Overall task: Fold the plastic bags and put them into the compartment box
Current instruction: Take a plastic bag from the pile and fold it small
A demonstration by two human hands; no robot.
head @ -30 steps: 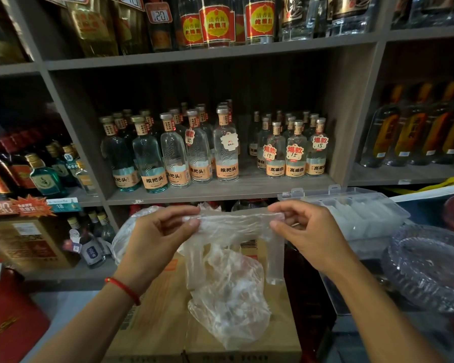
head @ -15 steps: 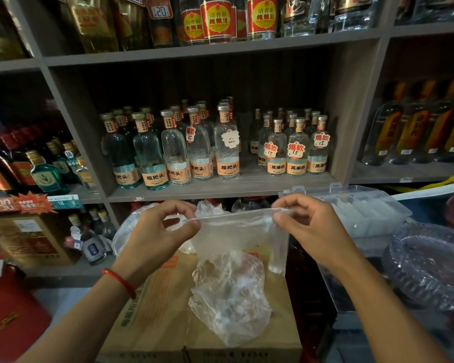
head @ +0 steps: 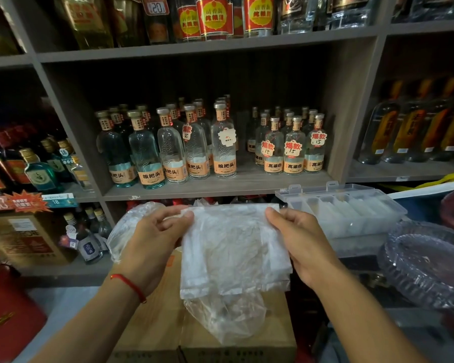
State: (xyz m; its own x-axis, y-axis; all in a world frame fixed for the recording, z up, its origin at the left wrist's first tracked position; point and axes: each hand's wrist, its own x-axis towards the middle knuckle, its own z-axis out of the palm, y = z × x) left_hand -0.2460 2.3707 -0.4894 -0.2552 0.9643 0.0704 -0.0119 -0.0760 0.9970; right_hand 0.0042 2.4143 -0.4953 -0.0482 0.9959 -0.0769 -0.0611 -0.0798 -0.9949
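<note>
Clear plastic bag (head: pixel 233 247) stretched between both grips, left hand (head: pixel 152 242) and right hand (head: pixel 302 244) pinching its top corners

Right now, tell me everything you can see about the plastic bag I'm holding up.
The plastic bag is thin, clear and crinkled, folded over into a rough rectangle with layered lower edges. The left hand and right hand pinch its top corners, holding it upright in the air above a cardboard box, with another loose clear bag beneath it.

You face grey wooden shelving (head: pixel 207 47) filling the upper frame, stocked with liquor bottles (head: pixel 223 150) at centre. Cardboard boxes (head: pixel 157 326) sit at lower centre, and a pale floor (head: pixel 60 305) shows lower left.
</note>
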